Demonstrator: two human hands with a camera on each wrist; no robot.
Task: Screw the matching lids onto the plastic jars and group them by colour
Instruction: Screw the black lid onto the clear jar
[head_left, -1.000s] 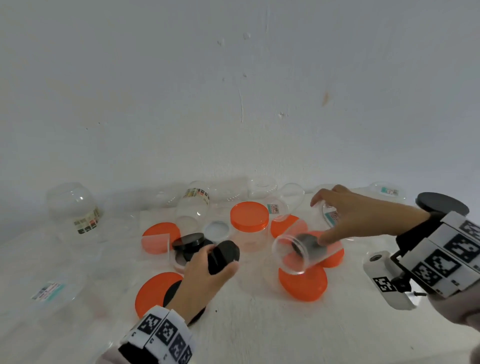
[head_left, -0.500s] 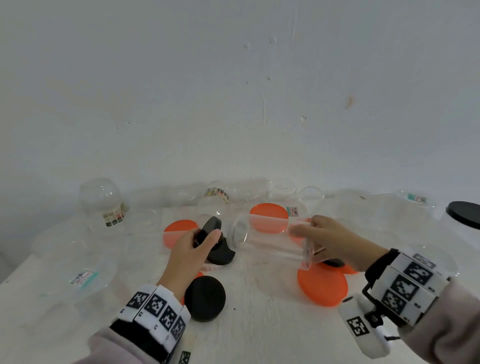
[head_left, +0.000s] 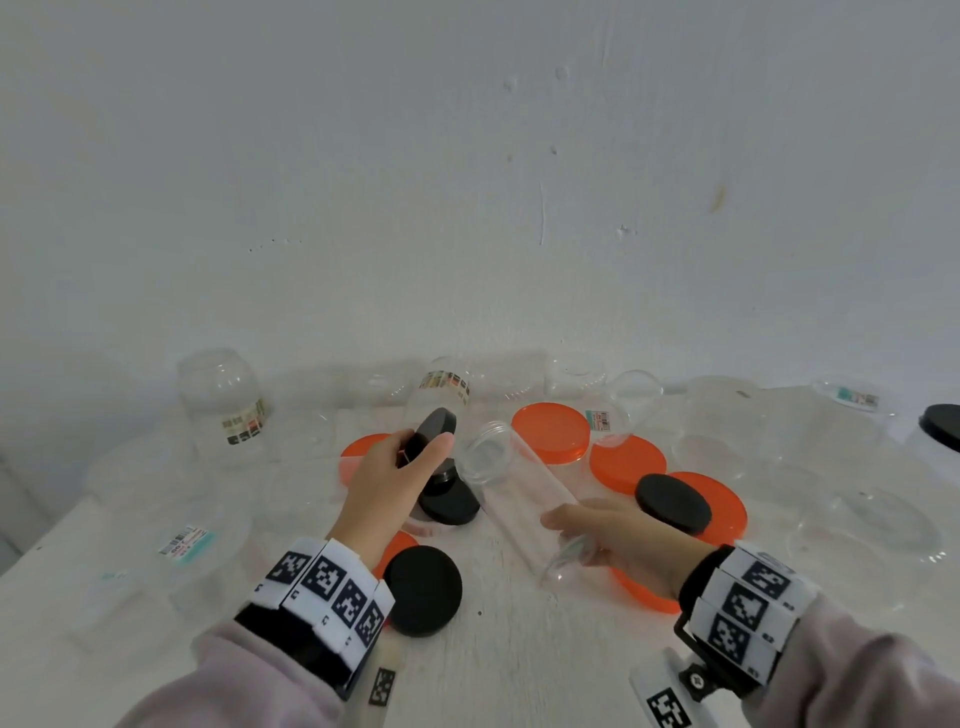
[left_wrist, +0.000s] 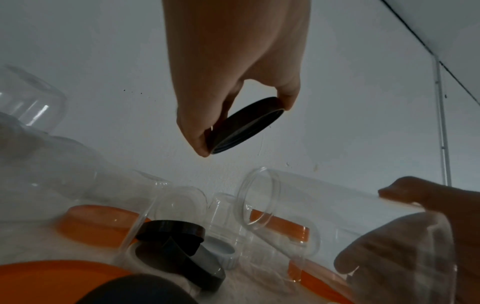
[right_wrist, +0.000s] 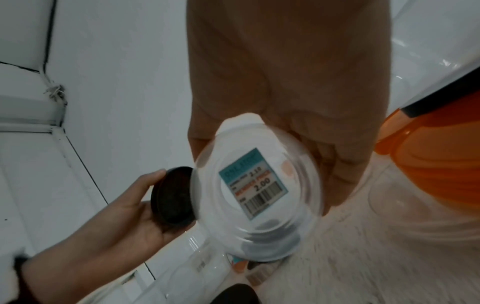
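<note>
My left hand (head_left: 395, 467) pinches a small black lid (head_left: 430, 435) by its rim, tilted on edge, above the table; the lid (left_wrist: 244, 125) shows its threaded inside in the left wrist view. My right hand (head_left: 608, 535) grips the base end of a tall clear jar (head_left: 519, 493) held slanted, its open mouth (head_left: 485, 453) pointing up-left toward the lid. A small gap separates lid and mouth. In the right wrist view the jar's bottom (right_wrist: 253, 185) carries a price sticker, with the black lid (right_wrist: 174, 198) just behind it.
Orange lids (head_left: 551, 432) (head_left: 717, 501) and black lids (head_left: 422, 590) (head_left: 673, 503) (head_left: 448, 501) lie across the white table (head_left: 519, 649). Several clear open jars (head_left: 221, 397) line the back wall. A black-lidded jar (head_left: 941, 428) stands at the far right edge.
My right hand has swung the clear jar from lying crosswise to slanting, base toward me and mouth toward the lid. My left hand has lifted the black lid slightly, close to the mouth.
</note>
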